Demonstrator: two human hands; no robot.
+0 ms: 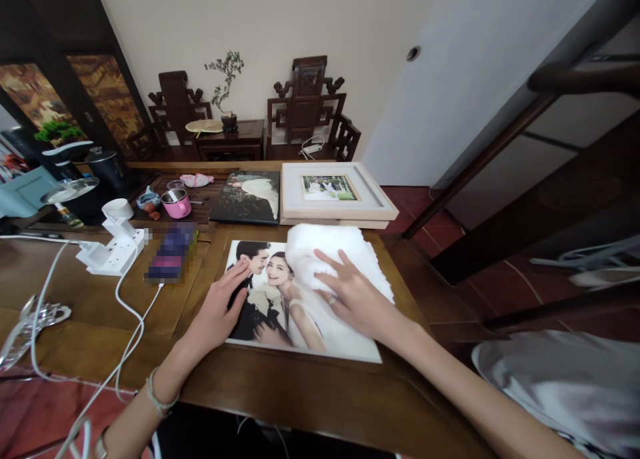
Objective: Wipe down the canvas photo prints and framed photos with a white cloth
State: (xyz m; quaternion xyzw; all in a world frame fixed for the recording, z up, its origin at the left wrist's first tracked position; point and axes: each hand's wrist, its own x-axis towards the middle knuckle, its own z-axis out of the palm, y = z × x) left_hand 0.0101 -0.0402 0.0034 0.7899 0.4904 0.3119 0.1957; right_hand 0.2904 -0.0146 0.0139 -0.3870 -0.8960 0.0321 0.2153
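Observation:
A large wedding photo print (273, 299) lies face up near the front edge of the wooden table. My left hand (220, 305) rests on its left side, fingers stretched out together and holding nothing. On its upper right part sits a thick white cloth (305, 242), fluffy at the edge. My right hand (353, 295) lies over this cloth with fingers spread, pressing it against the photo; its palm hides part of the cloth and of the print.
Behind the print lie a dark photo panel (245, 195) and a white picture frame (370, 192). To the left are a phone (173, 252), a white power strip (113, 252) with cables, a pink cup (177, 203) and a glass-lidded pot (75, 195). Dark wooden chairs (307, 102) stand beyond.

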